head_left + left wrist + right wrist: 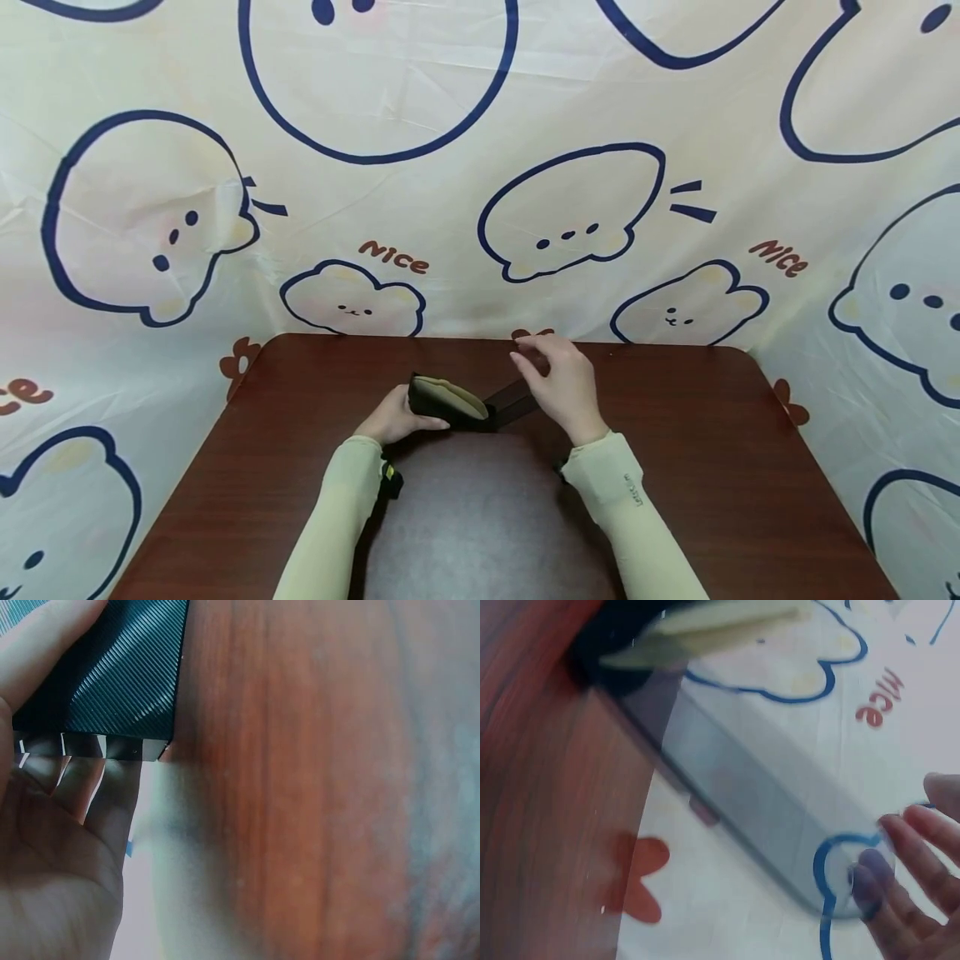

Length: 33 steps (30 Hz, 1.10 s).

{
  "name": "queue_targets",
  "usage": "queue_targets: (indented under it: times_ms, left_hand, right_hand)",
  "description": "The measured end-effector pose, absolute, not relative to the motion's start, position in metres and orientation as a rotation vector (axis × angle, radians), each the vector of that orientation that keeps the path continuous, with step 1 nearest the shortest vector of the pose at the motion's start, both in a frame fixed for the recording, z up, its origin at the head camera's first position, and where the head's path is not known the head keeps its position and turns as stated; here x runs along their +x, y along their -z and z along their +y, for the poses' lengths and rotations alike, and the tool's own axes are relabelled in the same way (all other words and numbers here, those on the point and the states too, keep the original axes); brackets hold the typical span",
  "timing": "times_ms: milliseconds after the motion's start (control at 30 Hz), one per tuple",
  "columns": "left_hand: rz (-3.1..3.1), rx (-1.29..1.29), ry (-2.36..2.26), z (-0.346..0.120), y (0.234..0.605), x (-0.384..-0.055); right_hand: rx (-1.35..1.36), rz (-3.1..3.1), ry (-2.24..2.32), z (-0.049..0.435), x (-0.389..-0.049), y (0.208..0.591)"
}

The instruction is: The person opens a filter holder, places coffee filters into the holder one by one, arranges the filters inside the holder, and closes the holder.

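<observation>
A dark ribbed box [124,690], with its top facing up and tilted, is in my left hand [396,419]. In the left wrist view the thumb lies over the ribbed face and the fingers reach under its edge. Something cream-coloured [457,395] sticks out of its opening. A see-through smoky lid or flap [742,795] extends from the box toward my right hand [562,387]. The fingertips [870,874] of that hand are at the flap's far end, seen partly through it, while the thumb stands apart. The right wrist view is blurred.
The brown wooden table [675,467] reaches back to a cream cloth [450,208] printed with blue cartoon outlines, which hangs behind it and on both sides. Dark wrist devices [392,481] sit at the sleeves.
</observation>
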<state>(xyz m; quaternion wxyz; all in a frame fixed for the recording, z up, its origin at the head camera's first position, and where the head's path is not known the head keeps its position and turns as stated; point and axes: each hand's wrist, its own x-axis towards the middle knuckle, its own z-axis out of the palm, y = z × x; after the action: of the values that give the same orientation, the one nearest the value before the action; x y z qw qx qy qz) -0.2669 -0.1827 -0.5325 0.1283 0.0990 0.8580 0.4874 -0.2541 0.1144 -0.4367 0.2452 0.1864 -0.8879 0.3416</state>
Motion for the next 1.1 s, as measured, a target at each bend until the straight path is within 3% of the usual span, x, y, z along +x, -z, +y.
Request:
queue_targets:
  times_ms: [500, 1100]
  left_hand:
    - [2.487, 0.303, -1.435, -0.183, 0.534, -0.268]
    - [2.473, 0.265, -1.442, -0.182, 0.533, -0.267]
  right_hand:
    - [0.54, -2.681, -1.063, 0.156, -0.249, 0.447]
    - [0.597, -2.764, -1.052, 0.158, -0.251, 0.458]
